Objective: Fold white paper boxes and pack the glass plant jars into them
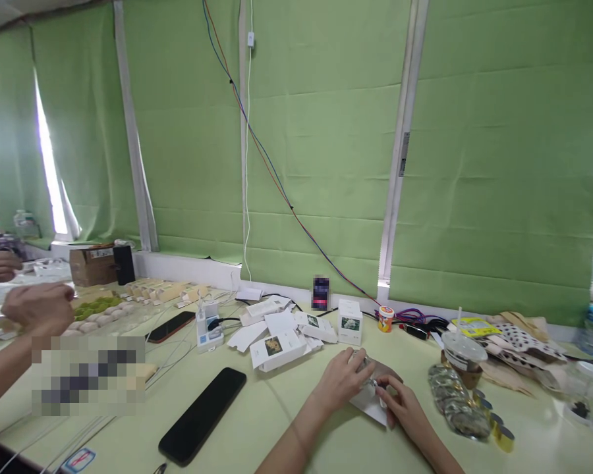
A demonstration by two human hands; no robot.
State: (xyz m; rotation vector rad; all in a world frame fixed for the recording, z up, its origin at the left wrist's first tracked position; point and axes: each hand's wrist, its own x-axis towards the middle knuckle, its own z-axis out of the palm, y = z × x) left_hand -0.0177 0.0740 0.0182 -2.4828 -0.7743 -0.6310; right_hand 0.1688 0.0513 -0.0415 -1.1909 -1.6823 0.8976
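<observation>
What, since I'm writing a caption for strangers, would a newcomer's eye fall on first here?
Probably the green blinds filling the upper part, crossed by slanting red and blue cables. Right of centre near the bottom, the person's left hand and right hand are both at a partly hidden white piece. A large black phone lies on the pale table to their left, with a jumble of white boxes farther back.

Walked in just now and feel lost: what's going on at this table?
A person has the left hand and right hand on a white card piece, with something shiny by the fingers, too covered to make out. Beyond them on the table are a standing white box and a pile of white cartons. Wrapped packs lie to the right. At far left, another person's hands are in view.
</observation>
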